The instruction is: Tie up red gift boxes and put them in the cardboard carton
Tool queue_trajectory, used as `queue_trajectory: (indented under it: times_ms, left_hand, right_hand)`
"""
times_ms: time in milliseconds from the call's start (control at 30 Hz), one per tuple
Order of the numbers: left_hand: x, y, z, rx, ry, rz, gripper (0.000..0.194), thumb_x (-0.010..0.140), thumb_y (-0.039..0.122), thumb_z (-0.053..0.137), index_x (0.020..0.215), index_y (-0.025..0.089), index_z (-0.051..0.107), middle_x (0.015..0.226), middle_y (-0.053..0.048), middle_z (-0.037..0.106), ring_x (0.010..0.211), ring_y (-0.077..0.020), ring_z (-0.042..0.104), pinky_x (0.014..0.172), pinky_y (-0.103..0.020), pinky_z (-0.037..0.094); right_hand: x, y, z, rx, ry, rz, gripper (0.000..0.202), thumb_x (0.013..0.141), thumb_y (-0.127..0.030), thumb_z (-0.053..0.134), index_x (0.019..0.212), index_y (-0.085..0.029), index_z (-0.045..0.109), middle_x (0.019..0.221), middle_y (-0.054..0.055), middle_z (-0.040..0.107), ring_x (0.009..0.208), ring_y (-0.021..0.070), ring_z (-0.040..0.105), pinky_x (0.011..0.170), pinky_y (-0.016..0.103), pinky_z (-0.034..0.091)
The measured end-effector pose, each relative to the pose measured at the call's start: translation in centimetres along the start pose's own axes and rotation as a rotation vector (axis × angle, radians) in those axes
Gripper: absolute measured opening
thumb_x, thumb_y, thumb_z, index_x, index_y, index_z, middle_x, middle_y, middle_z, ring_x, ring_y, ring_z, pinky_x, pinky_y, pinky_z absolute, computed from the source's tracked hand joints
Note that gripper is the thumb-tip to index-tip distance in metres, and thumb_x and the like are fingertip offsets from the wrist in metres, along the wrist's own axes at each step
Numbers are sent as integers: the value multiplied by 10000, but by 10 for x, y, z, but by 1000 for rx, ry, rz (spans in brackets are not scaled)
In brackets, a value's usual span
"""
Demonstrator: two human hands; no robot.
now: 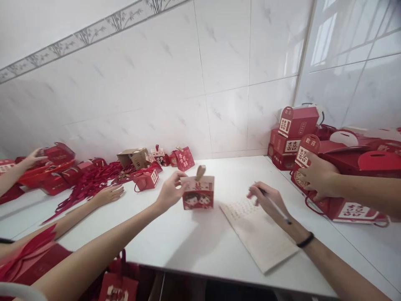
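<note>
Red-and-cream cardboard cartoon-print box [198,200]: assembled, pinched by L hand [173,189] over white table [232,167]. R hand [270,197] grips slim white pen [280,210]; cream paper pad [263,244] marked up top, rest looks blank.

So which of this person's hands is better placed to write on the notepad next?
Probably the right hand: it holds a pen near the notepad, while the left hand grips a red gift box.

Single head-worn view, facing forward and down, close above a white table [150,242], tiled wall [163,83] beyond
</note>
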State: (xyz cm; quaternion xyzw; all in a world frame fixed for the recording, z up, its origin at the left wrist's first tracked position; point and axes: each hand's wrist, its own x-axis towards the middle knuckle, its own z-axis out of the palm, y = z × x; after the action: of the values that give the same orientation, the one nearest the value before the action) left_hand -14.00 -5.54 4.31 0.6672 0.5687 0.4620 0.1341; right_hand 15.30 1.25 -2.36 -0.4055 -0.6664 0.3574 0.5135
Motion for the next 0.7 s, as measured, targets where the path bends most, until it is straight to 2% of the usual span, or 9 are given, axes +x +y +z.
queue_trajectory:
  times_ms: [100,167,267,367,467,533,600,700]
  left_hand:
    - [-30,10,30,8,-214,-78,185,798,387,451,816,204,438,727,8,538,689,-150,558,620,-271,476]
    - [-35,13,42,28,-256,-78,192,811,389,421,788,199,437,655,23,498,633,-147,521,580,-268,436]
    - [-20,20,47,0,-326,-68,210,760,391,486,743,183,462,634,24,506,610,-146,515,550,-259,412]
    - [5,35,48,-58,-394,-49,230,704,373,563,778,157,536,743,-13,597,682,-163,574,597,-264,448]
    - [25,50,59,-69,-328,18,327,692,362,628,937,156,562,891,-52,648,778,-180,615,683,-285,478]
    - [32,53,73,-30,-265,66,299,723,348,622,949,163,556,848,-48,658,746,-173,622,681,-289,479]
    - [34,50,87,-45,-187,104,257,767,328,585,969,176,543,771,-23,654,695,-157,619,669,-284,478]
    - [29,39,104,-258,-18,116,362,789,321,585,1099,200,444,698,17,643,676,-151,632,668,-279,489]
  right_hand:
    - [-4,-24,32,54,-67,-183,397,729,-545,612,872,-174,600,901,70,637,658,172,581,593,300,502]
    - [-5,-31,48,53,-104,-228,341,757,-492,594,871,-171,581,836,46,616,678,170,553,630,298,478]
    - [-1,-31,56,9,-83,-228,268,806,-430,528,805,-164,551,694,0,545,636,151,482,595,263,415]
    - [7,-27,47,-9,-48,-248,259,798,-416,529,793,-157,543,687,-8,522,639,144,452,587,249,379]
    - [13,-22,39,-23,-62,-277,258,794,-415,541,780,-157,538,666,-15,500,621,137,427,579,245,356]
    - [13,-20,38,-9,-60,-281,254,800,-411,535,765,-160,529,639,-22,476,599,133,410,566,244,343]
    - [10,-17,41,11,-26,-276,250,813,-407,519,748,-166,512,621,-27,455,580,129,396,552,244,335]
    - [5,-15,45,25,30,-263,249,821,-402,516,716,-180,472,606,-33,432,554,123,382,524,241,326]
